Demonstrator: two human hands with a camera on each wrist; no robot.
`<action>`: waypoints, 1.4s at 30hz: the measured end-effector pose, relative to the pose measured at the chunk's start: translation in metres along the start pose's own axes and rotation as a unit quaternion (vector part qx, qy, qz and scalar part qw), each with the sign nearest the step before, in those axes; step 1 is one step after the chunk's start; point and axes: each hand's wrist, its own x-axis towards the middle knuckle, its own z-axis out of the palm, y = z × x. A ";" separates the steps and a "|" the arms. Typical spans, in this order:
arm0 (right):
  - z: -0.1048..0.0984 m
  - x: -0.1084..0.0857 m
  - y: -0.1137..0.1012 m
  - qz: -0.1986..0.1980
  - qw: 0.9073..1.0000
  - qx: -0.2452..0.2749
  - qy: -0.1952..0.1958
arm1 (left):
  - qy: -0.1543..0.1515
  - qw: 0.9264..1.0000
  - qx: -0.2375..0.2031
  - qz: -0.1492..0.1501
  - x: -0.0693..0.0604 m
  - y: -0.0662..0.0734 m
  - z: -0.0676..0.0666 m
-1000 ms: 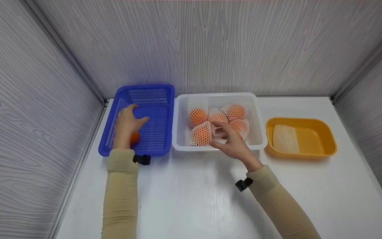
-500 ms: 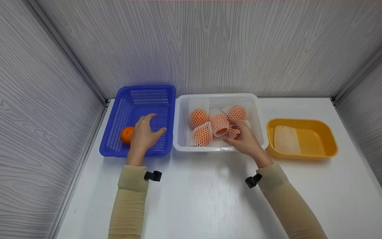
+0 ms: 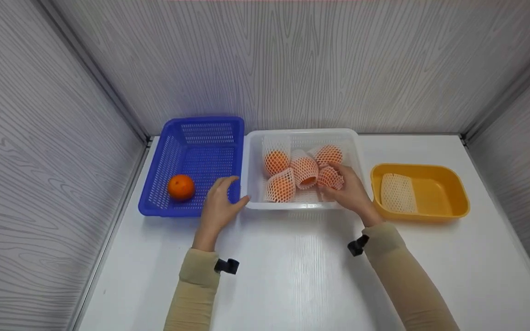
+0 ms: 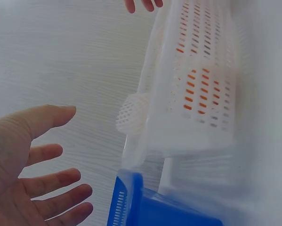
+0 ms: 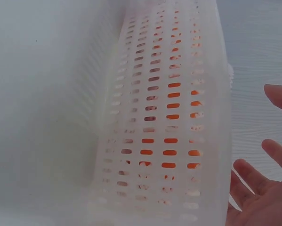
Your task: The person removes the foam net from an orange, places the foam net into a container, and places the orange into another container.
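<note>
In the head view my left hand [image 3: 221, 204] is above the front right corner of the blue basket [image 3: 237, 138], holding nothing. The left wrist view shows its fingers [image 4: 58, 180] spread apart. An unwrapped orange [image 3: 181, 187] lies in that basket. My right hand [image 3: 350, 191] hangs over the front right of the white basket [image 3: 352, 138], thumb and fingers either side of a net-wrapped orange [image 3: 330, 178]. Its fingers [image 5: 253, 176] look spread in the right wrist view, with no fruit seen between them. Several other oranges in foam nets [image 3: 281, 187] share the white basket.
A yellow tray [image 3: 435, 195] stands to the right with a flat white foam net [image 3: 397, 193] in it. The baskets stand side by side on the white table [image 3: 283, 266], near the back panel [image 3: 302, 69]. Side panels bound both ends.
My left hand has moved right and nearer from over the blue basket, uncovering the orange. My right hand has shifted right, from the middle net-wrapped oranges to the front right one.
</note>
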 end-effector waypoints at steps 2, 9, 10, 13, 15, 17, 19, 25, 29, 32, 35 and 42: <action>-0.001 0.002 0.003 0.011 1.000 -0.009 -0.004 | 0.006 1.000 0.003 0.014 -0.004 0.001 0.007; -0.001 0.008 0.010 0.069 0.996 -0.046 -0.038 | 0.021 0.997 0.040 0.066 -0.015 0.001 0.027; -0.001 0.009 0.009 0.077 0.995 -0.049 -0.043 | 0.021 0.996 0.049 0.069 -0.016 0.000 0.029; -0.001 0.011 0.008 0.101 0.992 -0.054 -0.054 | 0.022 0.994 0.068 0.078 -0.019 -0.001 0.034; -0.001 0.013 0.008 0.121 0.990 -0.053 -0.057 | 0.023 0.993 0.077 0.086 -0.020 -0.003 0.037; 0.000 0.014 0.008 0.136 0.988 -0.051 -0.060 | 0.024 0.992 0.078 0.091 -0.020 -0.006 0.040; 0.001 0.016 0.008 0.144 0.986 -0.053 -0.062 | 0.025 0.992 0.075 0.095 -0.021 -0.008 0.041; 0.004 0.022 0.013 0.156 0.983 -0.078 -0.065 | 0.037 0.993 0.065 0.096 -0.021 -0.012 0.046; 0.005 0.023 0.015 0.165 0.981 -0.089 -0.057 | 0.049 0.991 0.070 0.105 -0.021 -0.014 0.049; 0.007 0.023 0.015 0.169 0.979 -0.102 -0.049 | 0.058 0.989 0.072 0.115 -0.021 -0.014 0.051; 0.009 0.022 0.015 0.174 0.978 -0.107 -0.047 | 0.065 0.987 0.076 0.124 -0.022 -0.014 0.052; 0.012 0.019 0.015 0.170 0.976 -0.130 -0.046 | 0.070 0.985 0.078 0.134 -0.021 -0.014 0.053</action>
